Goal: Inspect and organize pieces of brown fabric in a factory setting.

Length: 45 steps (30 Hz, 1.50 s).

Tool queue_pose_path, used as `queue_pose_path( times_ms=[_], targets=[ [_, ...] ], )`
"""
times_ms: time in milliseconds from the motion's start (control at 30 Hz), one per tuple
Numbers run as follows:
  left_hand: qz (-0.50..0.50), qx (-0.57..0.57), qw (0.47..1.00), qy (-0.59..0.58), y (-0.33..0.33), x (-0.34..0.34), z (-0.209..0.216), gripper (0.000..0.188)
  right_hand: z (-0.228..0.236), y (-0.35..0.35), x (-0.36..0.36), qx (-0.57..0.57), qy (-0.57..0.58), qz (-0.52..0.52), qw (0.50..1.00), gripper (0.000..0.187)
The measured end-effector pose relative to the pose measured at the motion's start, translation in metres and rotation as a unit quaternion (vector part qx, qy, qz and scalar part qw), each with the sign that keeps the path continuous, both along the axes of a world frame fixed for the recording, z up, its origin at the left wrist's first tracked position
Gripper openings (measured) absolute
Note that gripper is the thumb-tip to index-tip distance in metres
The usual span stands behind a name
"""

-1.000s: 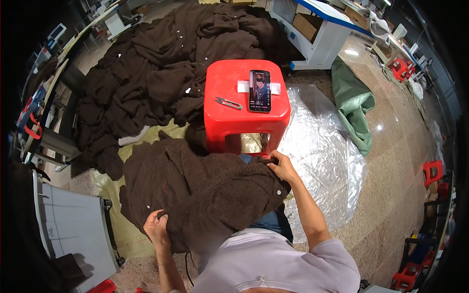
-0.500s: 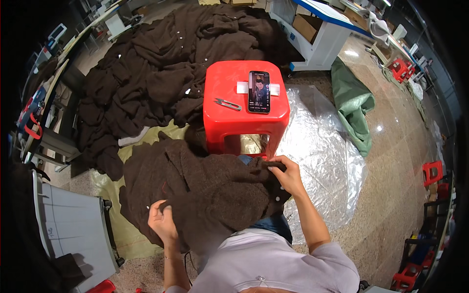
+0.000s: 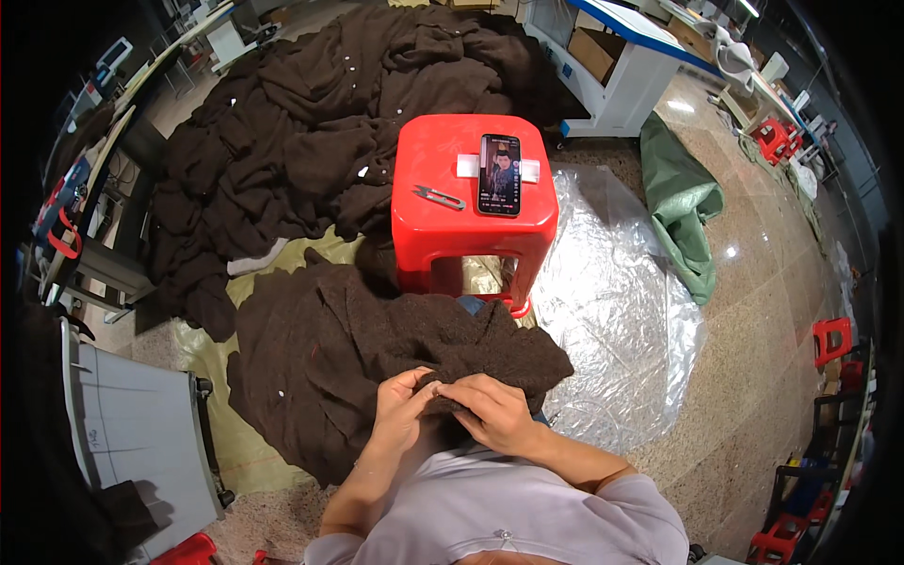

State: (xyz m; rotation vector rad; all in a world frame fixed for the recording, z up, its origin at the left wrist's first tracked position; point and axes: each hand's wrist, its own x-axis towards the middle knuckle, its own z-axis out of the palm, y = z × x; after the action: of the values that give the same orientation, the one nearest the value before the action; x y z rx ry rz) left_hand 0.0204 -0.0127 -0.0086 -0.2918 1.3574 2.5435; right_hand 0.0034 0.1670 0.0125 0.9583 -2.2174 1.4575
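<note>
A dark brown knitted fabric piece [image 3: 320, 377] is spread over my lap and hangs down to the left. My left hand [image 3: 400, 410] pinches a fold of it close to my body. Right beside it, my right hand [image 3: 490, 410] grips the same fold, the fingertips of both hands nearly meeting. Beyond my knees stands a red plastic stool [image 3: 433, 155]. On its top lie small thread snips [image 3: 439, 198] and a phone [image 3: 499, 179] with a lit screen, resting on a white strip.
A large heap of brown fabric [image 3: 320, 141] covers the floor at the back left. Clear plastic sheeting [image 3: 621, 330] lies to the right, beside a green tarp [image 3: 678, 198]. A grey-white cart [image 3: 141, 424] stands near left, and a white-and-blue table [image 3: 621, 85] far right.
My hands have come together at the middle of my lap, the left moving right and the right moving left and nearer. The fabric edge has been drawn in between them.
</note>
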Motion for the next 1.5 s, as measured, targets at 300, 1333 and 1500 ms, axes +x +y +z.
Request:
queue_pose_path(
  times_ms=[300,1333,1500],
  targets=[
    [0.014,-0.045,0.997,0.058,-0.008,0.007,0.001,0.008,-0.008,-0.001,-0.003,0.024,0.046,-0.016,0.999,0.036],
    [-0.014,-0.143,0.983,0.118,-0.026,0.007,-0.028,0.015,-0.007,0.005,-0.033,0.15,-0.222,0.176,0.947,0.021],
    [-0.074,-0.117,0.981,0.134,-0.036,0.004,-0.024,0.018,-0.007,0.003,-0.018,0.106,-0.209,0.165,0.958,0.019]
  ],
)
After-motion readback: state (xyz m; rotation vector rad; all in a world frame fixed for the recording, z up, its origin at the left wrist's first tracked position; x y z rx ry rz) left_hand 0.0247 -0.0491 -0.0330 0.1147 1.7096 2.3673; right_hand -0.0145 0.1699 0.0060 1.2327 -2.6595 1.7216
